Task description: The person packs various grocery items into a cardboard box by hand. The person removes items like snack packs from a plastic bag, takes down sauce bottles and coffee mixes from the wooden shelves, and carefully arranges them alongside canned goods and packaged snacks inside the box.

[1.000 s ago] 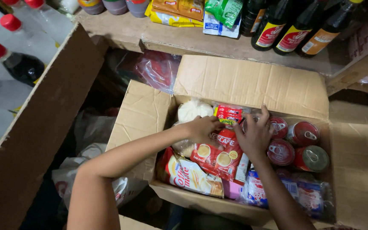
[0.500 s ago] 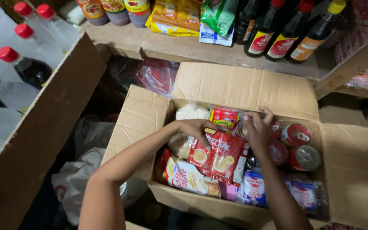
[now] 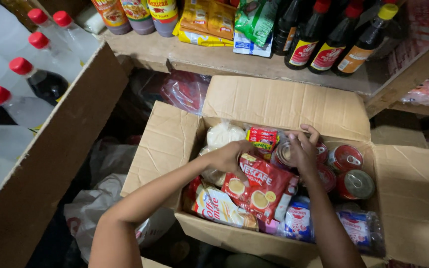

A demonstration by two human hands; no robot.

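Reaching into the open cardboard box [image 3: 172, 144], my left hand [image 3: 228, 158] gripped the top edge of the red coffee pouch [image 3: 264, 191]; right of it, my right hand [image 3: 303, 149] closed around a tin can [image 3: 285, 154].

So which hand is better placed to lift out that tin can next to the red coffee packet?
Probably the right hand: its fingers already wrap the silver-topped tin can in the open cardboard box. The left hand rests on the red coffee packet beside it.
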